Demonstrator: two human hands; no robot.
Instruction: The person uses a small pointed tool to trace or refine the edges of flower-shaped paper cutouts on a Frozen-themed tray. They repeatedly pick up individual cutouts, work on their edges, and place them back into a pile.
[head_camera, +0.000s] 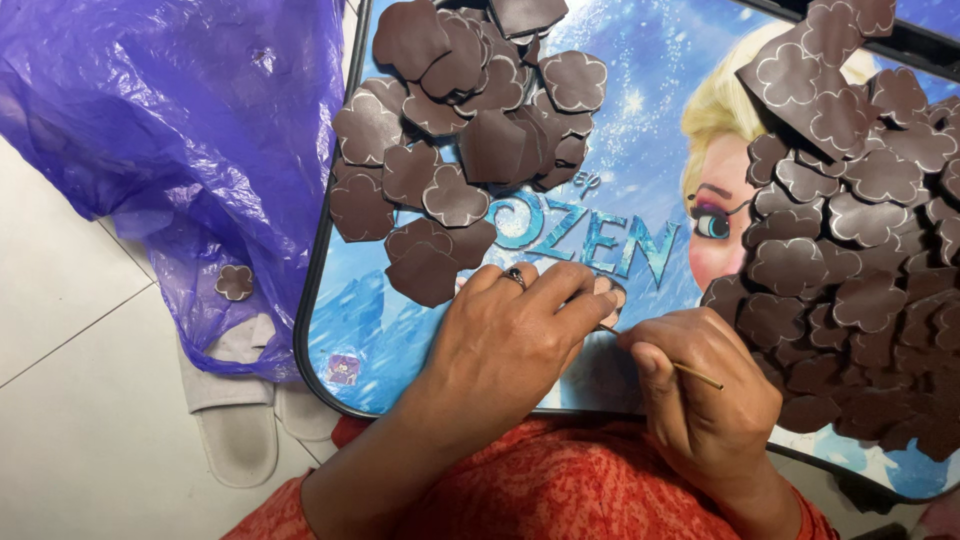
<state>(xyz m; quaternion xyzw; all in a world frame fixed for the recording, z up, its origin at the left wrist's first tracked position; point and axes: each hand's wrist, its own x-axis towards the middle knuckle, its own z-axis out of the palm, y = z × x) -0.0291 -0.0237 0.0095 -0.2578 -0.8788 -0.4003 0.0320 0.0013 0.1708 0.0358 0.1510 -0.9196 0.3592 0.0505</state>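
Orange-red garment, dark-stoned finger ring (514, 276)

The small brown flower-shaped piece (609, 293) is mostly hidden under the left hand (510, 335) — the thin stick's (690, 373) tip too.

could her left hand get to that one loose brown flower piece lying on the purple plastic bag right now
Probably yes. The left hand is pinching a small piece on the tray, so it is busy, but the lone flower piece lies uncovered on the purple bag just past the tray's left edge, with nothing between.
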